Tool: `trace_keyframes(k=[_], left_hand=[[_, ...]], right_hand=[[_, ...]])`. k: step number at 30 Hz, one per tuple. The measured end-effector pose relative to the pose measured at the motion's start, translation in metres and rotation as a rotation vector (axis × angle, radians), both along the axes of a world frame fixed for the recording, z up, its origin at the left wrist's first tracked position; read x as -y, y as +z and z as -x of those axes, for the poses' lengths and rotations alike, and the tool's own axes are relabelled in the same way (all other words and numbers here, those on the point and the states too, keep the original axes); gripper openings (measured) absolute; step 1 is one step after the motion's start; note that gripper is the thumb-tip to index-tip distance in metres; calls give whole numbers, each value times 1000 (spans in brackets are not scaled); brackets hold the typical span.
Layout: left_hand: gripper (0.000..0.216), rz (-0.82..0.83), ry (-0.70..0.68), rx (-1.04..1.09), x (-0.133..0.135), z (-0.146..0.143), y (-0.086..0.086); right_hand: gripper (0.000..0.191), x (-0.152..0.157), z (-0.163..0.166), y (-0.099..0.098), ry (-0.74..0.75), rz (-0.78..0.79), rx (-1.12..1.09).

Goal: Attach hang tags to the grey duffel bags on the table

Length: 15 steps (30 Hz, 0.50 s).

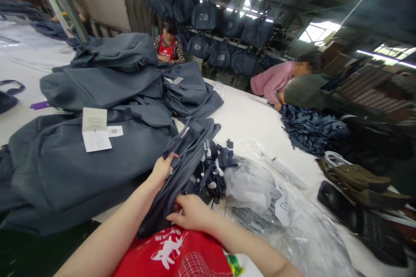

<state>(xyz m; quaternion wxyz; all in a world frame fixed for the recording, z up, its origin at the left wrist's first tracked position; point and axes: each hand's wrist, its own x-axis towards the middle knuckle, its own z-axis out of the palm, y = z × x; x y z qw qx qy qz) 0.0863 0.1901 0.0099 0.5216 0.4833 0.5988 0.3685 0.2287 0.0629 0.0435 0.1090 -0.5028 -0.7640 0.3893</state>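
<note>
A dark blue-grey fabric bag (191,156), folded and standing on edge, leans toward my body at the table's edge. My left hand (163,169) grips its left upper side, fingers wrapped over the fabric edge. On its lower right side, my right hand (190,212) pinches the cloth near my red apron (149,255). Just right of the bag lies a heap of dark straps with buckles (214,169). To the left, large blue-grey bags (97,156) are piled up, the front one carrying paper tags (95,130).
Clear plastic bags (260,186) spread along the right front of the white table (256,125). Farther right are a strap pile (312,127) and brown and black bags (357,181). Two people work across the table, one in a pink top (271,80). Finished bags (204,15) hang behind.
</note>
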Motion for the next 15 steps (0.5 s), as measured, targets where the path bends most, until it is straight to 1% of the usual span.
trace_keyframes(k=[1, 2, 3, 4, 6, 7, 8, 9, 10, 12, 13, 14, 15], left_hand=[[56, 56, 20, 33, -1, 1, -6], [62, 111, 27, 59, -2, 3, -11], [66, 160, 25, 76, -3, 5, -14], [69, 197, 19, 84, -5, 8, -16], [69, 238, 3, 66, -8, 13, -17], [67, 246, -7, 38, -10, 16, -16], [63, 249, -20, -6, -12, 19, -13], [59, 254, -36, -59, -13, 23, -9], [54, 265, -46, -112, -14, 26, -2], [46, 239, -95, -303, -12, 33, 20], [46, 174, -133, -454, -9, 35, 34], [45, 66, -181, -620, -6, 34, 50], [44, -82, -236, -789, -2, 31, 66]], right_hand=[[28, -6, -8, 3, -17, 41, -58], [30, -13, -18, 6, -70, 62, -102], [34, -23, -29, 9, -166, 49, -128], [34, -34, -41, 13, -289, -9, -141], [28, -62, -65, 21, -509, -227, -137], [38, -77, -76, 25, -555, -341, -131], [55, -92, -86, 28, -543, -424, -127], [68, -107, -94, 30, -487, -475, -124], [76, -120, -101, 32, -407, -493, -121], [76, -140, -109, 34, -251, -490, -121], [73, -147, -111, 36, -196, -496, -120], [69, -152, -111, 37, -160, -508, -122], [66, -156, -110, 38, -139, -522, -127]])
